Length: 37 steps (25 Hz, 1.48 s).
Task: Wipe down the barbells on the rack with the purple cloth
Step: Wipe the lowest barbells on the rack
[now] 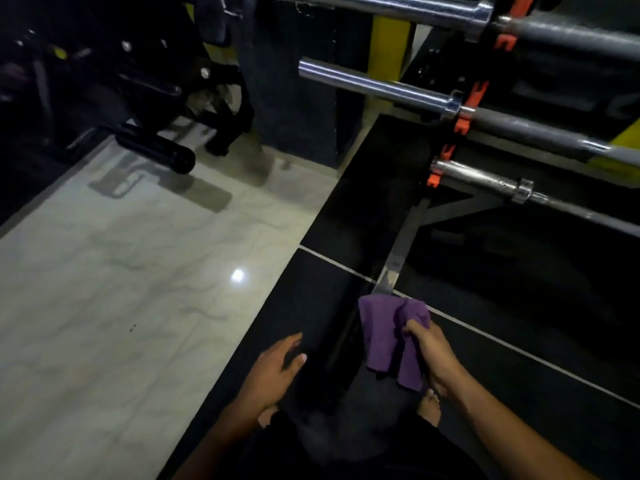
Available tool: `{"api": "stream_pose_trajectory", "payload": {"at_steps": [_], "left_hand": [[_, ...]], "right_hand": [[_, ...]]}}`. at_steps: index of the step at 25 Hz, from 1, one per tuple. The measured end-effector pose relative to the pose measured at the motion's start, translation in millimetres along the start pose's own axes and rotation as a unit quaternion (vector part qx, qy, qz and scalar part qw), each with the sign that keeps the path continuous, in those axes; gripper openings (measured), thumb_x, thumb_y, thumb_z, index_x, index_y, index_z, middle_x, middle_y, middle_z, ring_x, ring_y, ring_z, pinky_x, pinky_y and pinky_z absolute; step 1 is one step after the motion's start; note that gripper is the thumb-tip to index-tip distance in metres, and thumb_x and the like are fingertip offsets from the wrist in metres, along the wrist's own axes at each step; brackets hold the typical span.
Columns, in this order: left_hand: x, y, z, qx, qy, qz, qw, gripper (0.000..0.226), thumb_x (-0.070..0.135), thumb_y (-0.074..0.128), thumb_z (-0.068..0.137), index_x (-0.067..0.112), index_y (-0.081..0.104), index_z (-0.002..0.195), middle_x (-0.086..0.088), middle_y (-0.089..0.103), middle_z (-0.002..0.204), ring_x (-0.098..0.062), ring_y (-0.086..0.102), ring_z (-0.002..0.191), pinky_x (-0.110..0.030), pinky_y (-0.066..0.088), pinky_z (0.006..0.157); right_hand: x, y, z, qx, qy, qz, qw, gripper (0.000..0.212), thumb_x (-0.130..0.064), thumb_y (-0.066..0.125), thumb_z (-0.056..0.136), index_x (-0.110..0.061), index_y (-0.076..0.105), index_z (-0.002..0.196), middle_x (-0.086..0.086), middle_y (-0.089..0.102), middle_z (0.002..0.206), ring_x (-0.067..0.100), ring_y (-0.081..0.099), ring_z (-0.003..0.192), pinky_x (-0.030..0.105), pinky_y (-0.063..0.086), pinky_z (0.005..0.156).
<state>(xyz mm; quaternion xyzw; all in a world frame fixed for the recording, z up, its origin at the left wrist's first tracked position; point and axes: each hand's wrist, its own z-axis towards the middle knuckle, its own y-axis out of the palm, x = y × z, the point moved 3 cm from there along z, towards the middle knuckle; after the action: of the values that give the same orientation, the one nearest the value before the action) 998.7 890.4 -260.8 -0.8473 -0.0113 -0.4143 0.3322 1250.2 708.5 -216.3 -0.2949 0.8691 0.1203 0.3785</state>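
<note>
My right hand (434, 355) grips a crumpled purple cloth (389, 337) low over the dark floor, well below the rack. My left hand (277, 367) hovers beside it with fingers relaxed, holding nothing. Three barbells lie across the rack at the upper right: a top barbell (398, 6), a middle barbell (377, 86) and a lowest barbell (481, 178). Their chrome sleeves point left and their darker shafts run off to the right. Orange hooks (462, 124) of the rack carry them. Neither hand touches a bar.
The rack's grey base leg (398, 251) runs along the black floor toward the cloth. A pale marble floor strip (138, 271) fills the left. Dark gym equipment with a black roller (156, 150) stands at the upper left. My bare feet show below my hands.
</note>
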Motion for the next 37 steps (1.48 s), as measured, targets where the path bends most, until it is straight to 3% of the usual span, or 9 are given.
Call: {"api": "stream_pose_trajectory", "payload": {"at_steps": [3, 7, 12, 16, 21, 24, 27, 31, 37], "left_hand": [[-46.2, -65.7, -19.0, -0.020, -0.002, 0.010, 1.000, 0.051, 0.037, 0.062, 0.096, 0.026, 0.049, 0.144, 0.007, 0.056, 0.140, -0.004, 0.053, 0.126, -0.022, 0.039, 0.110], [-75.4, -152.5, -23.4, 0.019, -0.003, 0.000, 1.000, 0.043, 0.038, 0.061, 0.096, 0.029, 0.055, 0.137, 0.010, 0.062, 0.133, -0.001, 0.057, 0.120, -0.022, 0.043, 0.105], [-61.7, -184.8, 6.6, 0.023, 0.013, -0.016, 1.000, 0.040, 0.039, 0.060, 0.097, 0.029, 0.056, 0.135, 0.012, 0.062, 0.131, -0.001, 0.057, 0.119, -0.026, 0.044, 0.106], [-23.4, -187.6, 28.3, -0.041, 0.068, 0.015, 0.997, 0.045, 0.041, 0.059, 0.097, 0.031, 0.052, 0.140, 0.013, 0.059, 0.135, 0.000, 0.055, 0.122, -0.019, 0.041, 0.101], [26.7, -197.8, 83.5, -0.056, 0.115, 0.032, 0.991, 0.045, 0.042, 0.059, 0.097, 0.033, 0.051, 0.141, 0.012, 0.057, 0.139, -0.004, 0.054, 0.125, -0.027, 0.043, 0.105], [63.9, -192.2, 127.2, -0.079, 0.149, 0.053, 0.984, 0.046, 0.040, 0.059, 0.098, 0.031, 0.050, 0.142, 0.010, 0.058, 0.139, -0.006, 0.054, 0.126, -0.028, 0.043, 0.106], [99.6, -179.2, 175.1, -0.116, 0.185, 0.100, 0.971, 0.049, 0.042, 0.058, 0.098, 0.034, 0.046, 0.144, 0.009, 0.055, 0.141, -0.008, 0.052, 0.129, -0.027, 0.042, 0.107], [162.1, -174.9, 247.1, -0.172, 0.241, 0.213, 0.931, 0.052, 0.049, 0.054, 0.098, 0.039, 0.041, 0.147, 0.007, 0.047, 0.150, -0.011, 0.045, 0.136, -0.026, 0.038, 0.110], [275.2, -183.9, 343.8, -0.156, 0.326, 0.230, 0.904, 0.051, 0.044, 0.053, 0.100, 0.035, 0.041, 0.148, 0.012, 0.049, 0.147, -0.005, 0.046, 0.132, -0.018, 0.033, 0.103]], "right_hand": [[4.8, 74.6, -25.9, 0.022, 0.002, 0.069, 0.997, 0.017, -0.018, 0.063, 0.095, -0.015, 0.070, 0.110, 0.009, 0.077, 0.100, 0.025, 0.072, 0.095, 0.040, 0.056, 0.088], [-19.4, 151.6, -53.3, -0.001, -0.065, 0.045, 0.997, 0.036, -0.019, 0.083, 0.081, -0.017, 0.068, 0.113, 0.005, 0.078, 0.102, 0.021, 0.074, 0.094, 0.035, 0.060, 0.082], [-47.6, 185.3, -49.1, 0.028, -0.109, 0.007, 0.994, 0.027, -0.016, 0.079, 0.086, -0.019, 0.071, 0.111, 0.001, 0.078, 0.098, 0.019, 0.074, 0.094, 0.034, 0.059, 0.086], [-47.2, 176.2, -50.7, 0.103, -0.082, 0.103, 0.986, 0.012, -0.022, 0.069, 0.094, -0.020, 0.071, 0.105, 0.006, 0.077, 0.101, 0.020, 0.072, 0.094, 0.036, 0.057, 0.087], [-53.0, 147.7, -50.1, 0.147, -0.047, 0.249, 0.956, 0.034, -0.037, 0.054, 0.101, -0.007, 0.066, 0.113, 0.014, 0.075, 0.105, 0.025, 0.071, 0.095, 0.037, 0.055, 0.078], [-74.4, 126.7, -31.7, 0.173, -0.043, 0.308, 0.935, 0.050, -0.042, 0.046, 0.104, 0.001, 0.061, 0.125, 0.024, 0.067, 0.122, 0.029, 0.063, 0.106, 0.048, 0.048, 0.103], [-100.1, 100.6, -1.0, 0.217, -0.025, 0.350, 0.911, 0.042, -0.048, 0.043, 0.102, -0.011, 0.064, 0.101, 0.012, 0.068, 0.103, 0.029, 0.063, 0.104, 0.045, 0.048, 0.102], [-136.7, 74.5, 39.5, 0.238, -0.026, 0.403, 0.883, 0.043, -0.049, 0.038, 0.102, -0.015, 0.064, 0.095, 0.007, 0.068, 0.097, 0.028, 0.064, 0.095, 0.043, 0.047, 0.095], [-155.9, 34.9, 102.0, 0.270, -0.047, 0.396, 0.876, 0.054, -0.050, 0.042, 0.102, -0.009, 0.055, 0.136, 0.014, 0.061, 0.129, 0.033, 0.059, 0.114, 0.051, 0.045, 0.104]]}}
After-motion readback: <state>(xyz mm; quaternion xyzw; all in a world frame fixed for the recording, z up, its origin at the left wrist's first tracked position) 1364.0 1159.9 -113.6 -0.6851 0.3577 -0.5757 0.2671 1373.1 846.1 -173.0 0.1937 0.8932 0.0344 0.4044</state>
